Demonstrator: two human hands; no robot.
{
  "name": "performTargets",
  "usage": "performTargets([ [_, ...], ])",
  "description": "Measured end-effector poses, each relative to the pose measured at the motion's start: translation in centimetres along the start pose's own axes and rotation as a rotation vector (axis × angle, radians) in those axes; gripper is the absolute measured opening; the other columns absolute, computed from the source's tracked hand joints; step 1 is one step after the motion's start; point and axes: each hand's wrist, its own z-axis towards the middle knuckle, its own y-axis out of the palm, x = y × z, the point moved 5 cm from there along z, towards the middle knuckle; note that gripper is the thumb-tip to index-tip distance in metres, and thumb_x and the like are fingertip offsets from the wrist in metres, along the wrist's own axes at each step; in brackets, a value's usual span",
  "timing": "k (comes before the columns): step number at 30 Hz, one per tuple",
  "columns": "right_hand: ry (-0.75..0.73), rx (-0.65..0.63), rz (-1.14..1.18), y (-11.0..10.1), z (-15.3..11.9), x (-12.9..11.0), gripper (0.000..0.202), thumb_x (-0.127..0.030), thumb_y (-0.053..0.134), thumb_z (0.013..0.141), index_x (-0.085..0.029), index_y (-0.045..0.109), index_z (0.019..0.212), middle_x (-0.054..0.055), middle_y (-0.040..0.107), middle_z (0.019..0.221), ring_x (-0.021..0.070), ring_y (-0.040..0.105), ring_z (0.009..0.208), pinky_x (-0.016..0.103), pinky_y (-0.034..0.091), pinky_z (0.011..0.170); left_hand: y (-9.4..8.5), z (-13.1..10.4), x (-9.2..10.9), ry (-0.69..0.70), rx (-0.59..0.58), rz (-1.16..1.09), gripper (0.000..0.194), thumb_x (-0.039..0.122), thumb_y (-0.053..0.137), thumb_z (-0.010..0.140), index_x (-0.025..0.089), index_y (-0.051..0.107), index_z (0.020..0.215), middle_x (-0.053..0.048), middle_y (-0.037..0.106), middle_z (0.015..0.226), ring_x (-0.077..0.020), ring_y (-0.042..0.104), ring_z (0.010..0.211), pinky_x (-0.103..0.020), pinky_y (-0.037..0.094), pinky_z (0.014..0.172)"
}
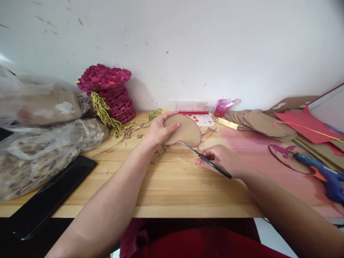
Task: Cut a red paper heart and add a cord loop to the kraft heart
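My left hand [160, 132] grips a rounded brown cardboard piece [185, 129] at its left side, thumb on top. A dark purple line runs along the rim of the cardboard. In my right hand [221, 159] is a pair of black-handled scissors [213, 165], its blades pointing up and left. Their tip meets the cardboard's near edge, at a small notch. Beneath and beside my left hand lie small brown scraps [158, 153]. The fingers under the cardboard are hidden.
At left are plastic bags [53, 150] of brown pieces, a black phone-like slab [56, 195] and a magenta stack [107, 86] with yellow-green tassels. At right sit cardboard discs [262, 123], red sheets [303, 123] and a blue glue gun [329, 175]. A pink-stained cup [223, 106] stands by the wall.
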Motion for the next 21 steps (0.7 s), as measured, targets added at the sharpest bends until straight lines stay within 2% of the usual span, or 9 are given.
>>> performTargets([
  [8,0.019,0.031,-0.089,-0.6,-0.2,0.4,0.051,-0.065,0.06,0.081,-0.019,0.044,0.063,-0.004,0.033,0.061,0.0106,0.031,0.056,0.026,0.019,0.05,0.3,0.1,-0.5,0.005,0.006,-0.04,0.061,0.032,0.085,0.065,0.021,0.065,0.121,-0.006,0.07,0.102,-0.0199,0.067,0.083,-0.033,0.058,0.072],
  [17,0.028,0.052,-0.084,-0.4,0.6,0.5,0.056,-0.067,0.06,0.078,-0.019,0.039,0.058,-0.004,0.029,0.059,0.0098,0.029,0.054,0.026,0.019,0.05,-0.3,1.1,-2.3,0.042,0.068,-0.002,0.057,0.033,0.084,0.064,0.019,0.068,0.117,-0.007,0.07,0.104,-0.0213,0.065,0.089,-0.031,0.054,0.075],
  [21,0.077,0.018,-0.09,-0.6,0.3,0.9,0.056,-0.067,0.064,0.074,-0.019,0.043,0.055,-0.004,0.031,0.055,0.0099,0.031,0.052,0.026,0.02,0.05,0.0,1.2,-2.8,0.023,0.054,0.043,0.061,0.035,0.085,0.063,0.019,0.068,0.119,-0.007,0.071,0.102,-0.0216,0.065,0.087,-0.032,0.053,0.076],
])
